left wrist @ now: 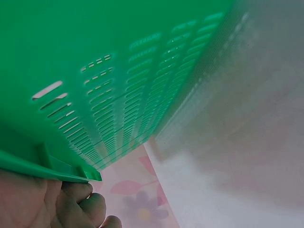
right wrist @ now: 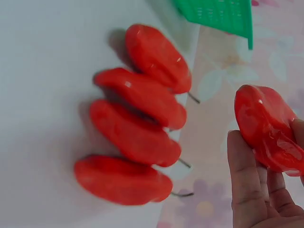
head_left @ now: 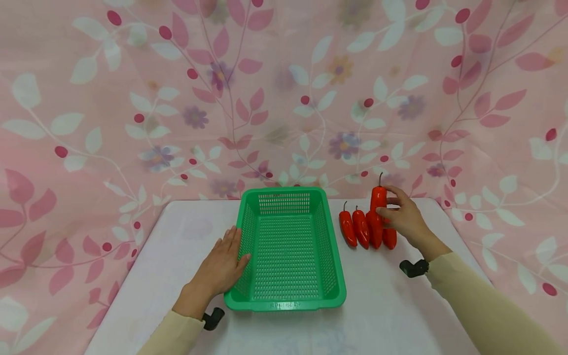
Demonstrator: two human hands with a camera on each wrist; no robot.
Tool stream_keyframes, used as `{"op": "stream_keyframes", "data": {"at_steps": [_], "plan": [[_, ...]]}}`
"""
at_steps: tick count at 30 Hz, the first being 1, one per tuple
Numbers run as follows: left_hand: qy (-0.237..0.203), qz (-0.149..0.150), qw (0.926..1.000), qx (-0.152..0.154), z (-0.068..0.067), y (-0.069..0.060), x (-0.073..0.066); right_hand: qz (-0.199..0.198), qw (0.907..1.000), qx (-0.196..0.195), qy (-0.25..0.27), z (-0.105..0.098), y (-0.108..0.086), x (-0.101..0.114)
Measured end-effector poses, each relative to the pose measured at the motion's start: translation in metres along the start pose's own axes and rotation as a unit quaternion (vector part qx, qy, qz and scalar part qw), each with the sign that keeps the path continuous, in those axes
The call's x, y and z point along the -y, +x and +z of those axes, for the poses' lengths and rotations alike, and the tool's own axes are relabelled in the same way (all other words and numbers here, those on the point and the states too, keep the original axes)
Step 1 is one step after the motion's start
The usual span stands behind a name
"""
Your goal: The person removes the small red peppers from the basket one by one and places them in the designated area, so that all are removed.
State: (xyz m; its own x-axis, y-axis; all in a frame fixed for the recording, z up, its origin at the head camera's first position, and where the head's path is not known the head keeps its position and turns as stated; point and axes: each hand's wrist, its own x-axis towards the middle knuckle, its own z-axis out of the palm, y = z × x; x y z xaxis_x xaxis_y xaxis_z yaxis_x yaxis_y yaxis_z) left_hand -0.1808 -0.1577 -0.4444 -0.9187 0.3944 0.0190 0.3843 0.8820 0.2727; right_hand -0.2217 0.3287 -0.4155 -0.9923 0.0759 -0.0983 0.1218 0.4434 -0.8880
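My right hand (head_left: pixel 407 219) pinches a glossy red chili pepper (head_left: pixel 378 196) between thumb and fingers, its thin stem pointing up. That pepper is raised off the table, and in the right wrist view the pepper (right wrist: pixel 266 126) shows clear of the others. Below it lie several more red peppers (right wrist: pixel 123 183) in a row, partly hidden by my hand in the head view. To their left stands a green plastic basket (head_left: pixel 286 304) with slotted walls and nothing inside. My left hand (head_left: pixel 217 266) rests on the basket's left rim, fingers extended; the left wrist view shows fingertips (left wrist: pixel 95 206) by the rim.
The basket and peppers stand on a white table (head_left: pixel 186 231). Just behind the table's far edge hangs a pink floral cloth (head_left: pixel 275 98). A small black device (head_left: pixel 413 268) is strapped to the right wrist, another black device (head_left: pixel 214 318) to the left.
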Motion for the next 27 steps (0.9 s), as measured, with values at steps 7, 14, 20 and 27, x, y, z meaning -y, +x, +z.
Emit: {"op": "stream_keyframes", "data": {"at_steps": [7,14,20,27], "plan": [[-0.001,0.000,1.0000,-0.007,0.003,0.000,0.003,0.011,0.9987,-0.024,-0.044,-0.017,0.001,-0.024],[-0.003,0.003,1.0000,0.000,0.003,0.002,0.003,0.027,0.9955,-0.041,-0.081,-0.029,-0.002,-0.042],[-0.001,0.005,1.0000,-0.001,0.003,0.002,0.004,0.033,0.9930,-0.049,-0.103,-0.035,0.002,-0.054],[-0.008,0.003,1.0000,-0.004,0.003,0.001,0.003,0.048,0.9915,-0.049,-0.111,-0.040,0.004,-0.067]]}}
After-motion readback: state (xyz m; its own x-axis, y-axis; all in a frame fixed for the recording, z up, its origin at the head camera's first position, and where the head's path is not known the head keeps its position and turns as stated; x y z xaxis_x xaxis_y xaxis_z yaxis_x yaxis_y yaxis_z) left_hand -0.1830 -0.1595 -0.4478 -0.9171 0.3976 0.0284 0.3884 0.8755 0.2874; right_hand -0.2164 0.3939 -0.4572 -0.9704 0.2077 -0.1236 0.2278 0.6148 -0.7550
